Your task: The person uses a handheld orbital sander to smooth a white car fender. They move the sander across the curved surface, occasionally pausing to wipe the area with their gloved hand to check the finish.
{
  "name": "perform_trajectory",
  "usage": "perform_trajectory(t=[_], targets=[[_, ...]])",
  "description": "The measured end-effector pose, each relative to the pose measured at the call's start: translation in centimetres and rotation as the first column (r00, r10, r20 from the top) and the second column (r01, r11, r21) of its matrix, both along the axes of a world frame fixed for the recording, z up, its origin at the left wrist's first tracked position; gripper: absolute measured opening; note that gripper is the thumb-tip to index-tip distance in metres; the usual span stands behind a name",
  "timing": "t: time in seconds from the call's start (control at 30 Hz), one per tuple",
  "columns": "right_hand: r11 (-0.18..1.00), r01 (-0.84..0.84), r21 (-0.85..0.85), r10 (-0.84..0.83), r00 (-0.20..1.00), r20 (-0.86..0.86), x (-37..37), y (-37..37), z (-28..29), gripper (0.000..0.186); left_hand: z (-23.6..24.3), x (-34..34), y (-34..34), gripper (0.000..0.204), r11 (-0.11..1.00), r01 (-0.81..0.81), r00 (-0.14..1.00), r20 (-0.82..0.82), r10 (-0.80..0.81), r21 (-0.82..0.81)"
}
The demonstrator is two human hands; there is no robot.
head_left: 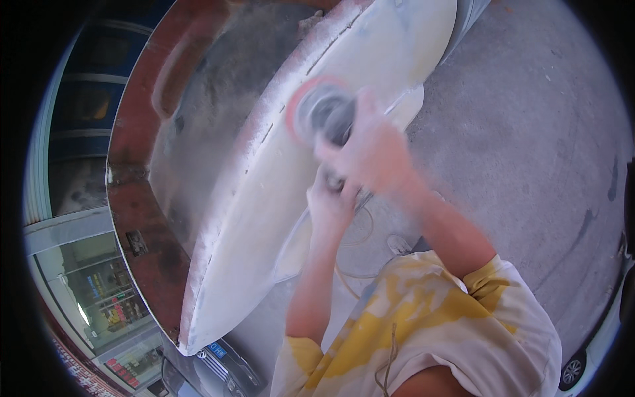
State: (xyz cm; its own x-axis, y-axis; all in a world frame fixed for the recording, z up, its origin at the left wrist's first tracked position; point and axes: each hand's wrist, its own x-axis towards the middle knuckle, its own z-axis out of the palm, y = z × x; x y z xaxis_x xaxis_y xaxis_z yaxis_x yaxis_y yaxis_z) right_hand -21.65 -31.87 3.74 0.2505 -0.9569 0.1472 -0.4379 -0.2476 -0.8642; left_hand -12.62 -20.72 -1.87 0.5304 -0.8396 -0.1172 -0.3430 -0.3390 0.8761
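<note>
A handheld disc sander (324, 109), blurred by motion, rests its round red-edged pad on a large white curved body panel (258, 218). My right hand (378, 149) wraps over the tool's body just behind the pad. Nearer to me, my left hand (331, 202) is closed round the rear handle. A pale hose (350, 274) hangs below my hands beside the panel. White dust lies along the panel's upper edge, where a row of dark slots runs. Which part of the pad touches the surface is hidden by blur.
Beyond the panel lies a dusty hollow with a dark red rim (142, 225). Grey concrete floor (522, 126) spreads to the right. A dark car (221, 364) stands at the lower left and a light-coloured vehicle (595, 351) at the lower right. A glass shopfront (92, 284) is at the left.
</note>
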Motion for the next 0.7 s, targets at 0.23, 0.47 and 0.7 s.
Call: perform_trajectory(t=[0.23,0.47,0.7], targets=[[0.889,-0.439,-0.133,0.424,0.897,-0.122,3.4,7.2,2.2,0.066,-3.6,0.7,5.7,0.037,0.924,-0.228,0.974,-0.065,0.219,-0.308],[0.992,-0.054,-0.114,0.035,0.986,-0.161,-1.7,-4.5,2.5,0.064,0.8,-3.3,-5.2,0.041,0.981,-0.025,0.998,-0.061,0.013,-0.192],[0.986,-0.133,-0.101,0.116,0.981,-0.154,-0.2,1.0,1.7,0.071,-1.5,-1.6,1.2,0.037,0.977,-0.051,0.998,0.027,0.058,-0.208]])
